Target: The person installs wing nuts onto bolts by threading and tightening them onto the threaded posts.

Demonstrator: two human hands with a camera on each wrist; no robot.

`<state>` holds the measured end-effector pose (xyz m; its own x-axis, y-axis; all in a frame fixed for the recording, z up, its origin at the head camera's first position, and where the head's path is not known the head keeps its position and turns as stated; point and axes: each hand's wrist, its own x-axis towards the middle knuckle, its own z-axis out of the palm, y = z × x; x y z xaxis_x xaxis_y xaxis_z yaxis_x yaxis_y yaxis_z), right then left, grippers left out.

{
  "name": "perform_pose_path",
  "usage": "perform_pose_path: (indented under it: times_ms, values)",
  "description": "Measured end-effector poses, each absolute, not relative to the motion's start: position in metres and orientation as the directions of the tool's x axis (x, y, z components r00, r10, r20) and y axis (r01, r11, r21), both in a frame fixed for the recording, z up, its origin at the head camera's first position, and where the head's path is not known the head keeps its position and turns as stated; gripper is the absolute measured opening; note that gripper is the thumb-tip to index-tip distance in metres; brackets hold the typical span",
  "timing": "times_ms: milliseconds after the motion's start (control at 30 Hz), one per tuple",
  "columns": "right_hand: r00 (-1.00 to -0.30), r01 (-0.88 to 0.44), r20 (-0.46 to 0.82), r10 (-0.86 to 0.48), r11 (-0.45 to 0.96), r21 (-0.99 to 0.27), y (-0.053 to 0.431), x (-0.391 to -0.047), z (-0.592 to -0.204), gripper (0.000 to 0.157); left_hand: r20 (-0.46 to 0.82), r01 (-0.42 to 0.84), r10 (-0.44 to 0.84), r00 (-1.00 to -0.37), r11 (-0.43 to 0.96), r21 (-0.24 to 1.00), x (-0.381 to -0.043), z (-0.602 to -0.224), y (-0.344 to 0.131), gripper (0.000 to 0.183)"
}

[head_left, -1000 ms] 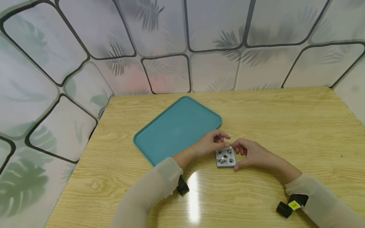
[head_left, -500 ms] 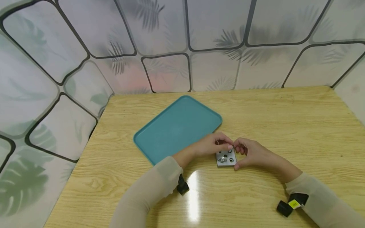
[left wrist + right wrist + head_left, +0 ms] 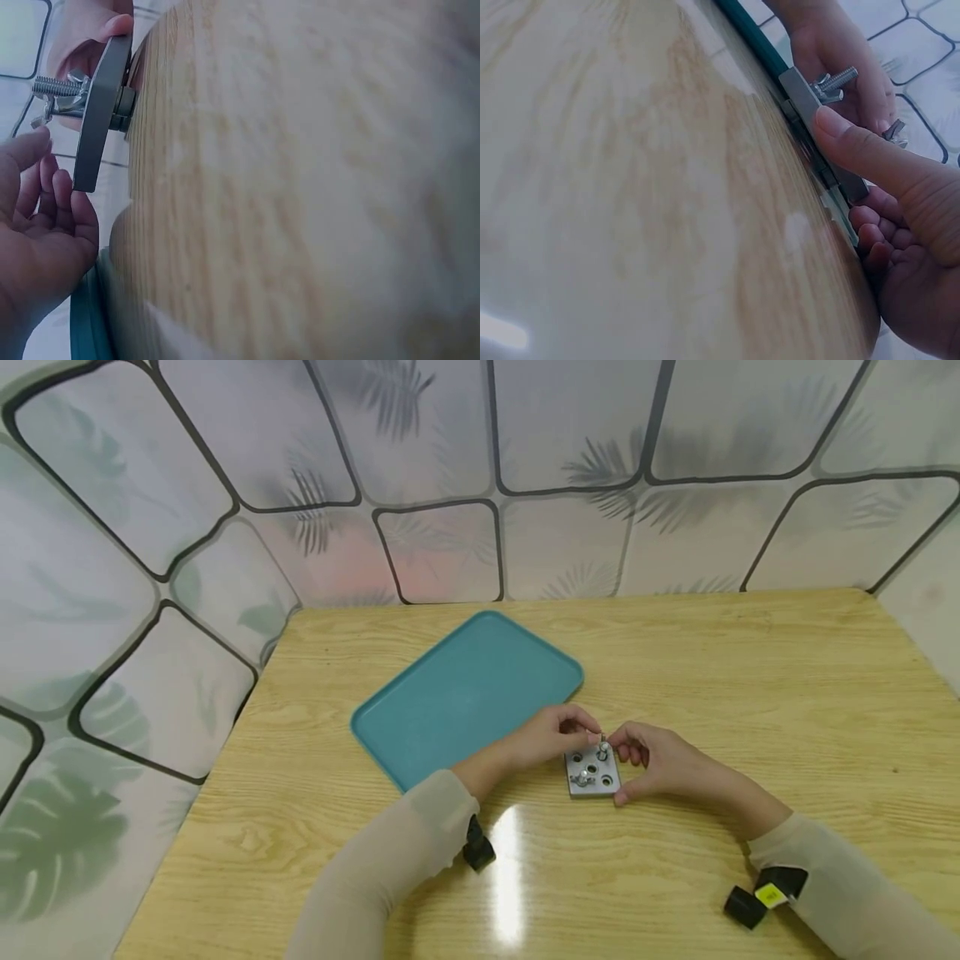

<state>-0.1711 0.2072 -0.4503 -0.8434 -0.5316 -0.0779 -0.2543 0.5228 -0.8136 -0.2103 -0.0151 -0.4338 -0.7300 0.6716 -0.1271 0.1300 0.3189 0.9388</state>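
Note:
A square metal plate (image 3: pixel 595 788) with several holes is held at its right side by my right hand (image 3: pixel 667 766), between thumb and fingers. Two bolts carry wing nuts: a near-left wing nut (image 3: pixel 582 779) and a far-right wing nut (image 3: pixel 603 751). My left hand (image 3: pixel 551 735) is at the far-right one. In the left wrist view, the left thumb (image 3: pixel 34 146) touches or nearly touches a wing, while the other fingers are loosely bent away from it. One threaded bolt (image 3: pixel 54 87) sticks out of the plate, and bolt heads (image 3: pixel 124 109) show on its underside.
A teal tray (image 3: pixel 465 693) lies on the wooden table (image 3: pixel 750 693), to the left of the plate and partly behind the left forearm. A patterned wall (image 3: pixel 570 552) rises behind the table. Black wrist cameras (image 3: pixel 745 907) hang from both sleeves.
My left fingers closed over the far-right wing nut half a second ago, then drew back left, uncovering it. The right hand keeps its hold; the plate has barely moved.

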Motion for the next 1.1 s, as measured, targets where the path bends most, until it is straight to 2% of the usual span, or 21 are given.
perform_pose_path:
  times_ms: [67,167,533,633,867,967,1100]
  values:
    - [-0.842,-0.250,-0.083,-0.533,0.521,-0.816,0.2076,-0.1711,-0.4504,0.061,-0.132,0.122,0.648,-0.751,0.331,0.936,-0.2102,-0.4334,-0.0148,0.017]
    - [-0.844,-0.241,-0.089,-0.530,0.521,-0.819,0.2075,-0.1709,-0.4507,0.060,-0.132,0.127,0.649,-0.749,0.337,0.933,-0.2098,-0.4323,-0.0150,0.017]
    - [-0.851,-0.257,-0.088,-0.518,0.557,-0.790,0.2081,-0.1725,-0.4509,0.059,-0.114,0.172,0.765,-0.634,0.284,0.943,-0.2059,-0.4266,-0.0145,0.026]
    - [-0.847,-0.259,-0.087,-0.524,0.551,-0.793,0.2081,-0.1722,-0.4512,0.059,-0.094,0.177,0.749,-0.656,0.273,0.945,-0.2062,-0.4280,-0.0143,0.023]
    - [-0.840,-0.260,-0.081,-0.537,0.530,-0.807,0.2082,-0.1717,-0.4512,0.061,-0.073,0.156,0.611,-0.788,0.313,0.937,-0.2088,-0.4314,-0.0129,0.016]
    - [-0.841,-0.265,-0.077,-0.536,0.531,-0.805,0.2087,-0.1717,-0.4510,0.061,-0.075,0.159,0.609,-0.790,0.321,0.934,-0.2092,-0.4312,-0.0132,0.015]
    - [-0.842,-0.260,-0.084,-0.533,0.537,-0.803,0.2091,-0.1722,-0.4506,0.062,-0.073,0.185,0.648,-0.758,0.321,0.929,-0.2096,-0.4310,-0.0137,0.016]
